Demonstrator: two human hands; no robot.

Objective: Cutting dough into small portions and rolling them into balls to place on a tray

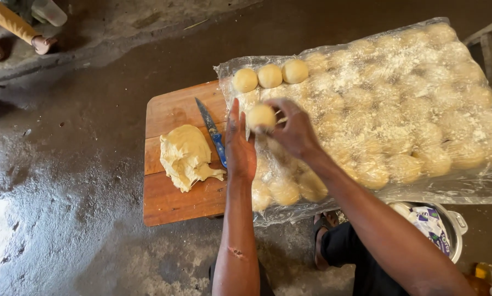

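Here the right hand [295, 129] is pinching a round dough ball [261, 117] in its fingertips, while the left hand [239, 145], fingers straight and together, is pressing against the ball's left side.

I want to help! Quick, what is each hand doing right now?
Left hand: open and flat, holding nothing, beside the dough ball.
Right hand: fingers closed on the dough ball.
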